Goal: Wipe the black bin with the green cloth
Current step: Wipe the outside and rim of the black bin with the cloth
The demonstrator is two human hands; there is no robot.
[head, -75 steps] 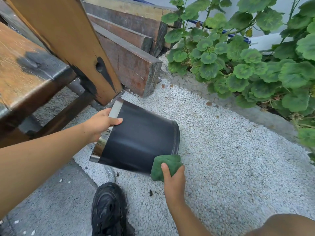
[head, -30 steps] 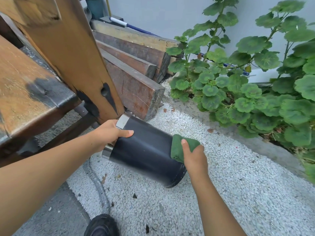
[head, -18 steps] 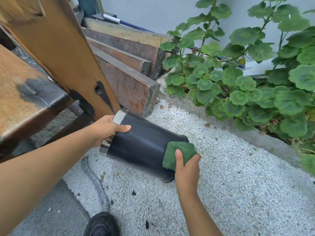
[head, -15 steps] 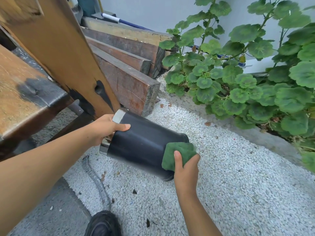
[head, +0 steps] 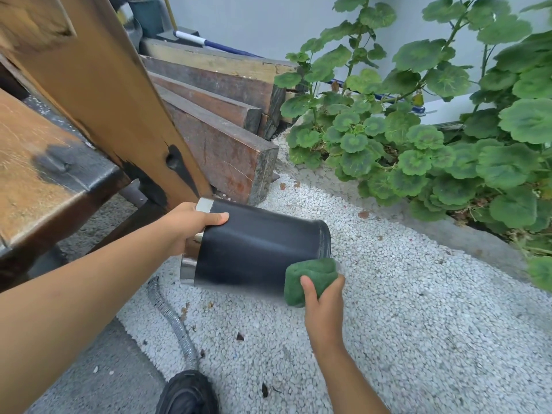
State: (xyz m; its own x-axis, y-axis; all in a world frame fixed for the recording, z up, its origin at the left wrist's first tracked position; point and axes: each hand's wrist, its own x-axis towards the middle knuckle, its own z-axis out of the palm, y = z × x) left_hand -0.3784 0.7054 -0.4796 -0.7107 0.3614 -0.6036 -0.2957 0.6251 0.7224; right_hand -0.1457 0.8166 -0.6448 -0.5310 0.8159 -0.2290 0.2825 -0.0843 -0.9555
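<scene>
Lower now, right hand [head: 325, 307] pinches green cloth [head: 312, 274] against tilted black bin [head: 257, 246].

Black bin [head: 257, 249] with shiny metal rim, tipped on its side above white gravel, base toward the plants, green cloth [head: 309, 279] bunched against its lower side near the base

Cloth [head: 310, 277] slid down bin [head: 257, 246] to btm edge.
</scene>
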